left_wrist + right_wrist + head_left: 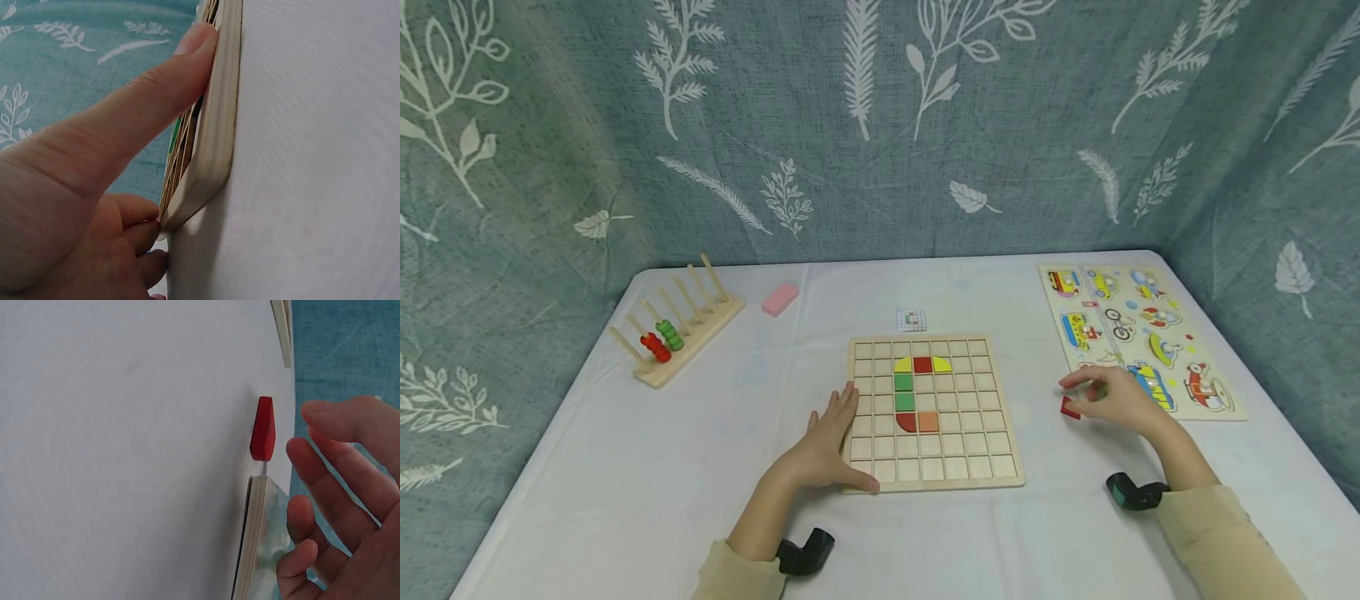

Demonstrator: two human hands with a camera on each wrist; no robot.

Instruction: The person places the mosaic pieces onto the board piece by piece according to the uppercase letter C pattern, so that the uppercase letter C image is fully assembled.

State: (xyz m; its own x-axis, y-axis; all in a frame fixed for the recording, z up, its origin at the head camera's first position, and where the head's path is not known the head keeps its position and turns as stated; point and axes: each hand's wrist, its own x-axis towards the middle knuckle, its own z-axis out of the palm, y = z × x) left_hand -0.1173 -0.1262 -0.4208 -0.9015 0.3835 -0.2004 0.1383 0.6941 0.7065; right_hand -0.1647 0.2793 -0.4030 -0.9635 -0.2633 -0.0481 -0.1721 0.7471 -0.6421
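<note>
A wooden grid board (936, 486) lies flat on the white table. My left hand (823, 446) rests at its near left corner, fingers along the left edge and thumb on the front rim (219, 119). Several coloured pieces sit in the grid: a red square (922, 365) between two yellow rounded ones, green squares (904, 392), a red quarter-round (907, 422) and an orange square (928, 422). To the right of the board, my right hand (1112, 402) hovers by a small red block (263, 428). In the right wrist view its fingers are bent and stand apart from the block.
A puzzle board (1206, 412) with vehicle pictures lies at the right, partly behind my right hand. A peg stand (696, 348) with red and green beads is at the back left, near a pink block (780, 299). A small patterned card (912, 320) lies behind the grid board.
</note>
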